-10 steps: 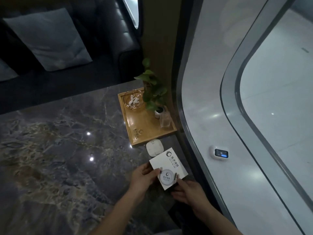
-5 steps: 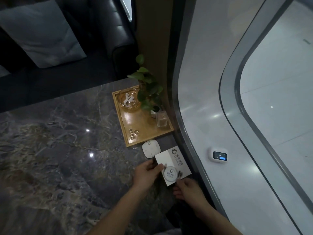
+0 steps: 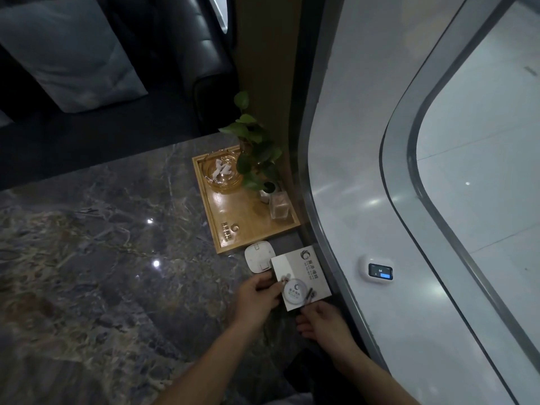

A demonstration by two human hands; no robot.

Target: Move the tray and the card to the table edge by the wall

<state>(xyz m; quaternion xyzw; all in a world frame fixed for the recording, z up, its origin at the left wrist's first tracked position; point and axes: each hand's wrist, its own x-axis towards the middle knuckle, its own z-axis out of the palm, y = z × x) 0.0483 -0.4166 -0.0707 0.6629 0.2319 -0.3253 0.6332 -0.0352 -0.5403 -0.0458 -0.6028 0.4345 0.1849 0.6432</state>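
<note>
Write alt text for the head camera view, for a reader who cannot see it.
Two bare hands, left hand and right hand, hold a white card at the marble table edge by the wall. Beyond it sits a wooden tray with a glass ashtray and potted plant.

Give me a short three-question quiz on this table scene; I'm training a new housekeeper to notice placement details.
1. True or false: the tray lies along the table's wall-side edge.
2. Which thing lies between the tray and the card? A) a cushion B) a white square device C) a cup
3. Fill in: the left hand and the right hand both hold the ____.

Key
1. True; its long side runs next to the wall.
2. B; it sits just past the tray's near end, touching or slightly under the card's corner.
3. Card; the fingers pinch its near edges, with a round white disc on top.
</note>
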